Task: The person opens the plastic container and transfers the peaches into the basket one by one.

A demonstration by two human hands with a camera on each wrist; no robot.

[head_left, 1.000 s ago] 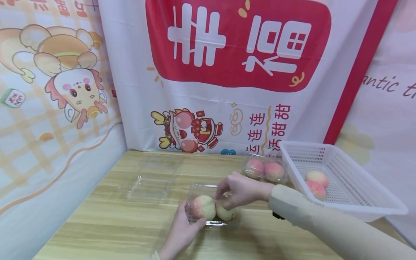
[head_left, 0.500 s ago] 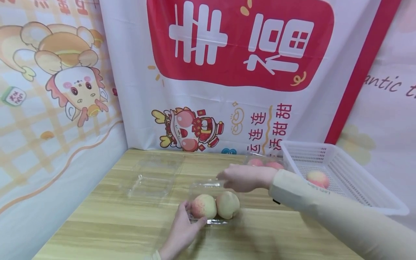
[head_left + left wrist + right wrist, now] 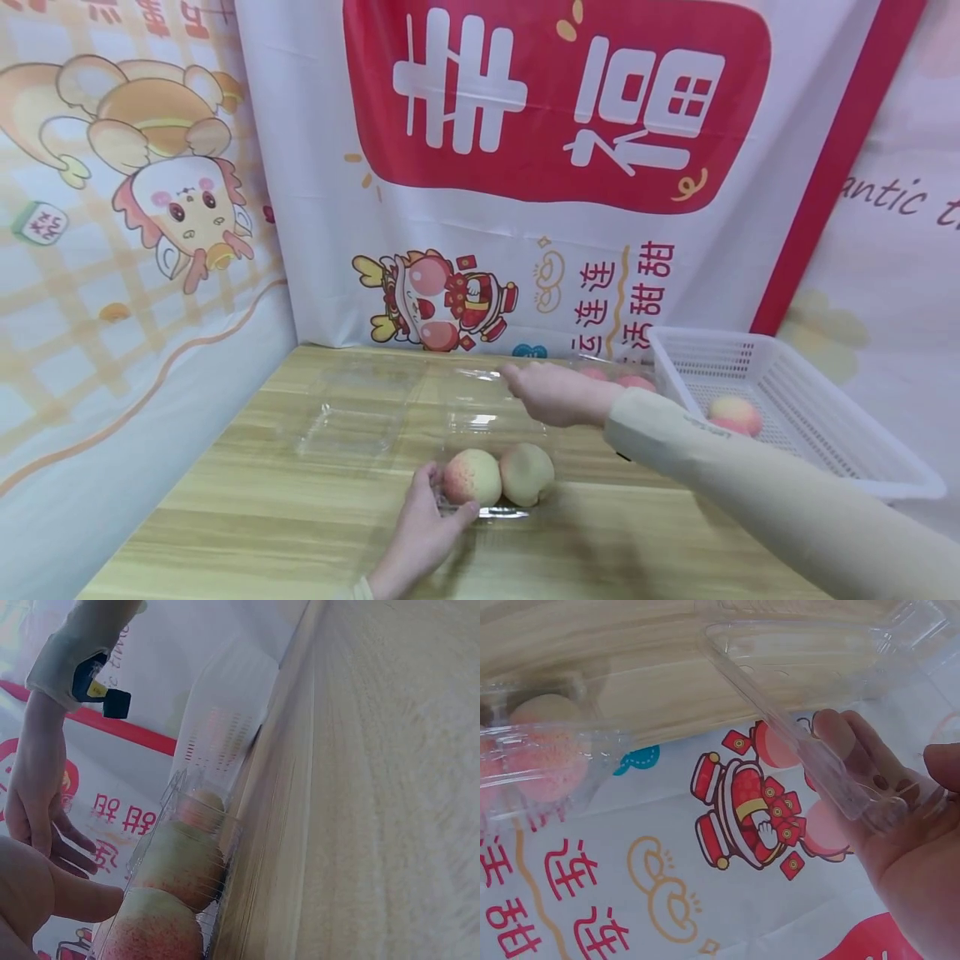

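Two peaches (image 3: 472,477) lie side by side in a see-through plastic clamshell box (image 3: 506,512) at the middle of the table. My left hand (image 3: 427,521) grips the box's near left corner, the thumb along its front wall. The raised lid (image 3: 483,421) stands up at the back of the box. At that lid's edge is my right hand (image 3: 558,393); in the right wrist view the lid (image 3: 832,776) passes between its thumb and fingers. Left wrist view: the peaches (image 3: 180,862) sit behind the box's clear wall, beside my left thumb.
Behind my right hand, partly covered, a second plastic box holds two pink peaches (image 3: 636,382). A white basket (image 3: 847,408) with peaches (image 3: 735,414) stands at the right. Another see-through box (image 3: 352,417) lies at the back left. A printed cloth (image 3: 322,208) hangs behind the table.
My right hand has left the right-hand peach and moved up and away to the lid. The lid's edge has risen with it. The left hand keeps its place on the box.
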